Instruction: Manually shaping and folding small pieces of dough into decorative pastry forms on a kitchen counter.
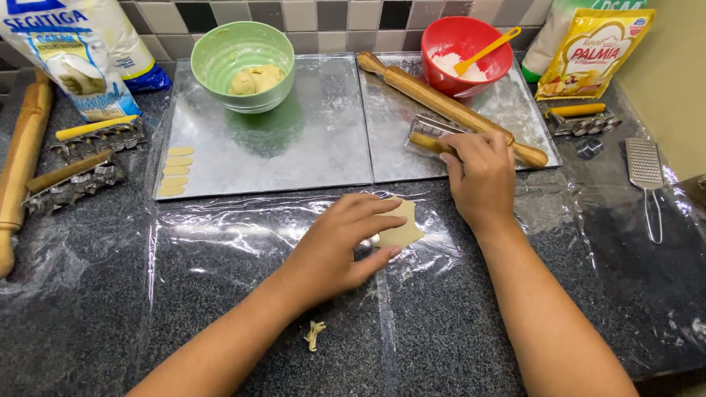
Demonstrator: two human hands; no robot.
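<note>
A dark speckled stone counter (95, 323), backed by a tiled wall (323, 15) and covered near the viewer with clear plastic film (243, 242), carried the work. The left hand (338, 246) lay flat, fingers extended and pressed together, on a small flattened piece of pale dough (403, 229) resting on the film at centre. The right hand (482, 176), farther off, had its fingers curled around the wooden handle of a metal cutter (430, 136) lying on the right tray, just beside a rolling pin (456, 109).

Progress, as judged from the layout: early. Five small oval cut pieces (176, 170) sat in a column at the left edge of the left metal tray (309, 147); the rest of that tray and the right tray (515, 103) held no pieces. A lump of uncut dough remained in the green bowl (243, 62), and one scrap (315, 335) lay near the viewer.

Counts: two trays; two bowls, the green one and a red one (465, 55) holding flour and a yellow spatula (485, 51); two rolling pins, the second (20, 169) at far left; four cutters, two at left (81, 158), one in hand, one at right (585, 119); one small grater (646, 173); packets (77, 55) at both far corners.
</note>
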